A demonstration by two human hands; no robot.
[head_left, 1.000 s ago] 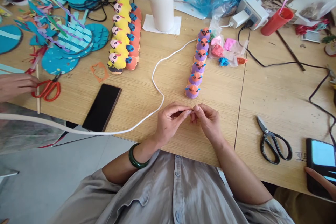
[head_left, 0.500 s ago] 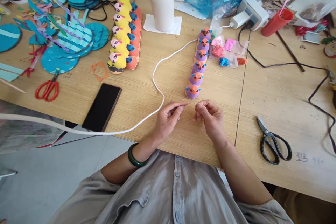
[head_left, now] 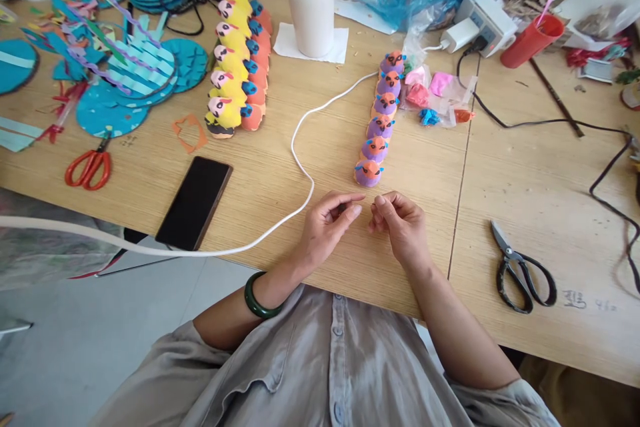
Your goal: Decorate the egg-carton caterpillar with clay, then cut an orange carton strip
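Near the table's front edge, my left hand (head_left: 330,223) has its index finger stretched out and its thumb apart from it, with nothing visible between them. My right hand (head_left: 400,221) is closed in a pinch, thumb against index finger; anything held there is too small to make out. The fingertips of both hands face each other, a small gap between them. Just beyond them lies a row of purple and orange clay animal heads (head_left: 384,125) with blue ears and dark eyes. Small plastic-wrapped lumps of pink, blue and orange clay (head_left: 429,117) lie to its right.
Black-handled scissors (head_left: 523,273) lie at right, red-handled scissors (head_left: 89,169) at left. A phone (head_left: 194,203) and a white cable (head_left: 300,147) are left of my hands. Yellow clay figures (head_left: 230,57), a white bottle (head_left: 313,10), a power strip (head_left: 485,21) and a red cup (head_left: 531,41) stand farther back.
My left hand has moved slightly right, toward my right hand, and its thumb and index finger are a little farther apart. The right hand keeps its pinch, nearly still.
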